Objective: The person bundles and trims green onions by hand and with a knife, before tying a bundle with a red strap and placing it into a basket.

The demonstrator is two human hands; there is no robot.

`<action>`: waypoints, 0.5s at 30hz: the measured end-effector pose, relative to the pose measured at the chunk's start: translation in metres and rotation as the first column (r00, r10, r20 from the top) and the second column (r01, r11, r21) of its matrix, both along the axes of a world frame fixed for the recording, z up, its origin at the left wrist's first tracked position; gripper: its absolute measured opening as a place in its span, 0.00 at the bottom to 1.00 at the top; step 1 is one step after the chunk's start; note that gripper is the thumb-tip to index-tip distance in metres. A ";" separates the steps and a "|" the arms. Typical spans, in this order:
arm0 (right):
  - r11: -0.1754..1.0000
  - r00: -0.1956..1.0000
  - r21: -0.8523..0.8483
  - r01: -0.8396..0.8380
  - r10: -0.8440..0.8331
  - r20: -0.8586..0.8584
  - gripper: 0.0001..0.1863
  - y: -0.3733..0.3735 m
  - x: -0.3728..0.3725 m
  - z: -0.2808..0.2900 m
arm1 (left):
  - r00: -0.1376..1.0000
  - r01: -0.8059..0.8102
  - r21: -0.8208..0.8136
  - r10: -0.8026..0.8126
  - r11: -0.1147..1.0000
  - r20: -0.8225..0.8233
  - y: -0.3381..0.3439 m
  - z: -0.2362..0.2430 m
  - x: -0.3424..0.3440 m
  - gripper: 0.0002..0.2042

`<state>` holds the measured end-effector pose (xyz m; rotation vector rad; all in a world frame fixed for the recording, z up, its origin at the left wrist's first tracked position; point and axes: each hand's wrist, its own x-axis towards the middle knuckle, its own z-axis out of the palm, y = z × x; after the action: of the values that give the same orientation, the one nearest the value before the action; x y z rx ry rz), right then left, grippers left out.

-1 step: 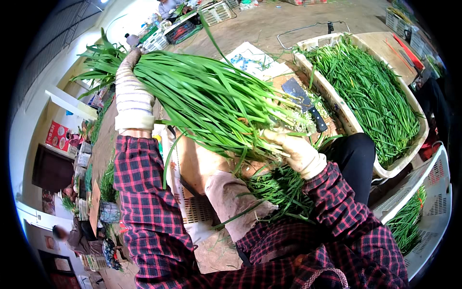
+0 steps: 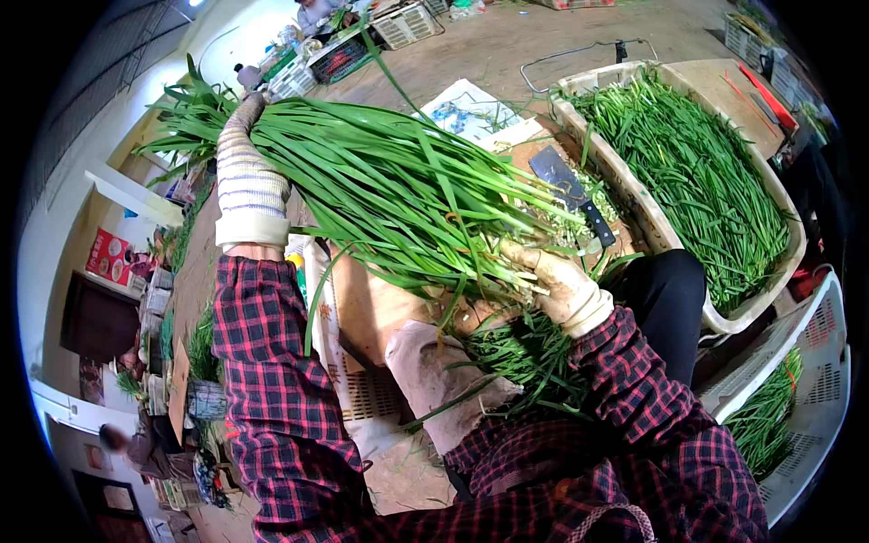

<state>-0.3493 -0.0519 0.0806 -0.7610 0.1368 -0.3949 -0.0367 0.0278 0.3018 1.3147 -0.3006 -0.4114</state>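
Observation:
A large bunch of long green garlic chives stretches across in front of me, leaf tips at the far left and pale root ends toward the right. My left hand, in a striped knit glove, is closed around the leafy end. At the root ends, my right hand in a pale, soiled glove has its fingers closed on some stems, partly hidden by them. Just beyond the root ends, a cleaver with a black handle lies on a wooden board among pale cut stem bits.
To the right stands a big pale tub full of chives. A white perforated crate at the lower right holds more. Loose greens lie by my lap, beside a pale cloth. Other people sit among crates farther off.
My right hand and the root ends have shifted very slightly. My left hand keeps its grip in nearly the same place.

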 end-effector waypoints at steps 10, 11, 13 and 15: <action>0.948 0.997 0.311 -0.076 0.067 0.040 0.19 0.006 -0.028 -0.027 | 0.993 -0.064 -0.174 0.080 0.983 0.089 -0.012 -0.035 0.004 0.12; 0.958 0.985 0.242 -0.151 0.126 0.118 0.19 0.006 -0.038 -0.036 | 0.994 -0.103 -0.151 0.107 0.983 0.022 0.006 -0.019 0.024 0.13; 0.955 0.931 0.110 -0.277 0.238 0.277 0.22 0.005 -0.054 -0.062 | 0.969 -0.236 -0.219 0.212 0.947 -0.127 0.036 0.015 0.023 0.15; 0.920 0.907 -0.222 -0.322 0.232 -0.352 0.22 0.001 -0.085 -0.062 | 0.990 -0.143 -0.208 0.138 0.968 -0.037 0.022 -0.001 0.033 0.12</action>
<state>-0.4345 -0.0507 0.0184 -1.1042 0.2767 -0.0095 -0.0038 0.0495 0.3008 1.1149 -0.2238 -0.2662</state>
